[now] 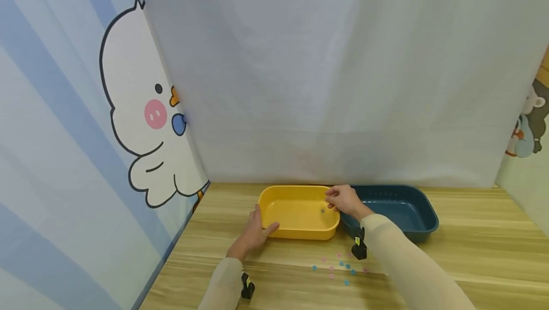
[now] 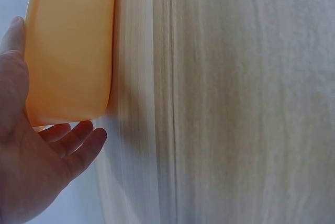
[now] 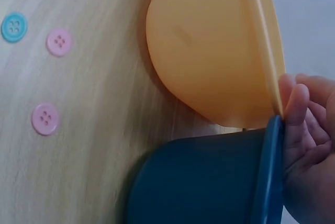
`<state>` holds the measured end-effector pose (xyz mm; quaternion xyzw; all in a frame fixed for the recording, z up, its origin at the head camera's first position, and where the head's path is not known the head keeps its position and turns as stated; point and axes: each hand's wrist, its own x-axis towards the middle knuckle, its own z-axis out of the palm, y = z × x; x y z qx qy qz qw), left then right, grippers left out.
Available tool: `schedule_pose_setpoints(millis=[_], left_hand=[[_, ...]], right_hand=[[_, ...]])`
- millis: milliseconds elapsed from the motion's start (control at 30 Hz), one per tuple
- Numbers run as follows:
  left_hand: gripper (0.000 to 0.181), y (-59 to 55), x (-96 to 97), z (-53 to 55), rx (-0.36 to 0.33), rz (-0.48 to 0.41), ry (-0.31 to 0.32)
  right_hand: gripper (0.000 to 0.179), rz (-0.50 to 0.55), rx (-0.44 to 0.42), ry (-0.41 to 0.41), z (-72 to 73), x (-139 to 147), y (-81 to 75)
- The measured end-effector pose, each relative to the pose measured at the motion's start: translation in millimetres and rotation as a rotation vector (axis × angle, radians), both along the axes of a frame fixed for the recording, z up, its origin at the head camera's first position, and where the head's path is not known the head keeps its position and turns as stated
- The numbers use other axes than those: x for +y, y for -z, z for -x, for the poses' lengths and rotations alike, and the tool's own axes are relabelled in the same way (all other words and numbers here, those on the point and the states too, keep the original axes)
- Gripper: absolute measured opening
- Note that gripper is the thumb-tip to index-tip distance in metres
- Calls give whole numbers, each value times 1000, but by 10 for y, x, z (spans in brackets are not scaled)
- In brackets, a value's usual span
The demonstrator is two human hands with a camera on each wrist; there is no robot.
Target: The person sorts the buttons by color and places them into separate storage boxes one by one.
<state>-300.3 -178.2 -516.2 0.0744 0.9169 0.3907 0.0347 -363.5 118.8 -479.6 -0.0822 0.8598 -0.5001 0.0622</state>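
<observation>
My left hand (image 1: pixel 253 231) holds the near left corner of a yellow basin (image 1: pixel 300 230), thumb over the front rim and fingers along its left end. In the left wrist view the fingers (image 2: pixel 84 148) bend around the basin's end wall. My right hand (image 1: pixel 345 200) hangs over the basin's right end with loosely bent fingers; no object shows between them. Just below its fingertips, a small grey-blue button (image 1: pixel 322 210) appears inside the yellow basin. In the right wrist view the hand (image 3: pixel 311 135) is beside the rims of both basins, its palm partly hidden.
A dark blue basin (image 1: pixel 429 229) stands against the yellow one on the right, under my right forearm. Several blue buttons (image 1: pixel 346 282) and pink buttons (image 1: pixel 331 276) lie scattered on the wooden table (image 1: pixel 484 253) in front. A pale curtain (image 1: pixel 321 86) hangs behind.
</observation>
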Motion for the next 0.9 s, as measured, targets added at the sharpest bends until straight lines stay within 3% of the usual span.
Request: schedule_pose_setpoints(millis=[233,467,700,900], left_hand=[[91,16,17,16,2,14,-4],[91,3,12,6,3,1,-3],[94,15,2,11,1,8,-10],[99,19,0,2,2,-9,-1]], right_hand=[[26,47,-4,-52,-61,85,-48],[22,-49,34,-137,-195,188,-185],[23,-101,118,-275,-442,330,-298],[17,-173,263,-395,-683,447,-287]])
